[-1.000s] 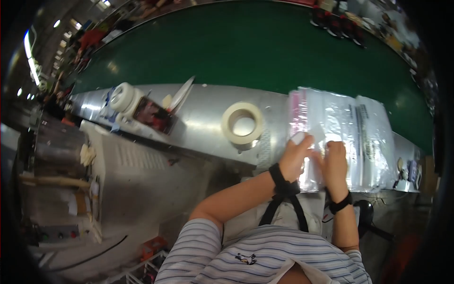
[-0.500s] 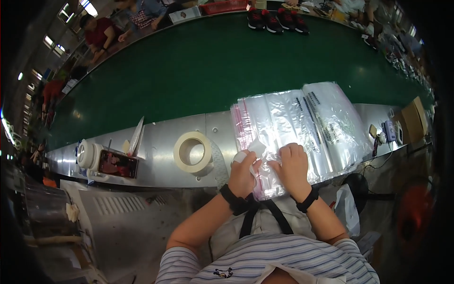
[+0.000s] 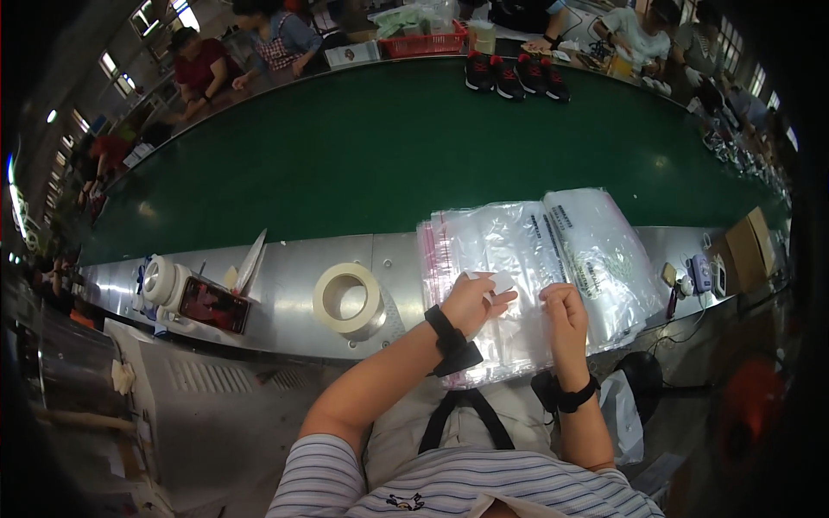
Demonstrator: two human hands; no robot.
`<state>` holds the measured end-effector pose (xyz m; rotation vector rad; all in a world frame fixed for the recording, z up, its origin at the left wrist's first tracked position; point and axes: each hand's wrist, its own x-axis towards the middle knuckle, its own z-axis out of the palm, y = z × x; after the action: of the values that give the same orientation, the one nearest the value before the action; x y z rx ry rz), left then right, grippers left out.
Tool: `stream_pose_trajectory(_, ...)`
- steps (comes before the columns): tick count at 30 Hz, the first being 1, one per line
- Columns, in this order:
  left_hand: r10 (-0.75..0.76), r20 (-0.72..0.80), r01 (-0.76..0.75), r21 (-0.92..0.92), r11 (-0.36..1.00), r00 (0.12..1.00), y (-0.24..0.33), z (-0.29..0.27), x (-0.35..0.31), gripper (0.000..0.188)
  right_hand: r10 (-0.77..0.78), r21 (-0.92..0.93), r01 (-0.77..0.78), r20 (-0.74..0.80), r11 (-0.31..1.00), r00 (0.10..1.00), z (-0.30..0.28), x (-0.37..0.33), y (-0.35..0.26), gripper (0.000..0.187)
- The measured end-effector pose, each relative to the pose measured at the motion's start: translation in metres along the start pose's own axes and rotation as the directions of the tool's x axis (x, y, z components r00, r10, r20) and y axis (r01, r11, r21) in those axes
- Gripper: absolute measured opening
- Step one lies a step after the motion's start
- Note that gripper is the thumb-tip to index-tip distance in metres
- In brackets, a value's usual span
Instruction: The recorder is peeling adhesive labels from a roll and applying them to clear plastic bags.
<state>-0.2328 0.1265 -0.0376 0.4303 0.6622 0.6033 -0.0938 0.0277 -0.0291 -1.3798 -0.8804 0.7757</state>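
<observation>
My left hand is over the near left part of a stack of clear plastic bags. Its fingers are closed on a small white slip that sticks out past the fingertips. To its right my right hand hovers over the same bags, thumb and fingers drawn together. Whatever may be between those fingertips is too small to make out. The bags have pinkish strips along their left edge, and a second pile of them lies fanned to the right. Left of the bags, a wide roll of cream tape rests on the metal ledge.
A green belt runs beyond the ledge, with several black and red shoes on its far side. A phone leans by a white bottle at left. A cardboard box stands at right. People work across the belt.
My left hand has moved right and slightly away from me with the white slip. My right hand has lifted off the bags and shifted right, its fingers drawing together. The view has tilted up.
</observation>
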Motion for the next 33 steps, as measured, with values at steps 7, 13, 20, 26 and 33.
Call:
stream_pose_trajectory(7,-0.081,-0.005,0.076,0.412,0.908,0.997,-0.004,0.014,0.014,0.025,-0.016,-0.096,0.054,0.354,0.994,0.935,0.002,0.010,-0.021,0.010)
stream_pose_trajectory(13,-0.240,0.017,0.234,0.166,0.958,0.971,0.013,-0.034,-0.040,0.041,-0.243,-0.467,0.581,0.600,0.667,0.762,0.004,-0.022,-0.019,0.041)
stream_pose_trajectory(20,-0.004,0.028,-0.002,0.198,0.980,1.000,0.003,-0.061,-0.114,0.049,-0.354,-0.499,0.816,0.736,0.293,0.577,0.018,-0.013,-0.002,0.012)
stream_pose_trajectory(26,0.072,0.068,-0.098,0.601,0.793,0.995,-0.018,-0.064,-0.143,0.036,0.074,0.046,-0.070,-0.076,0.996,0.994,-0.064,0.053,-0.024,0.017)
stream_pose_trajectory(33,0.091,-0.076,-0.052,0.410,0.911,0.993,-0.030,-0.065,-0.159,0.027,0.033,-0.377,-0.247,-0.491,0.893,0.870,-0.226,0.044,0.021,0.015)
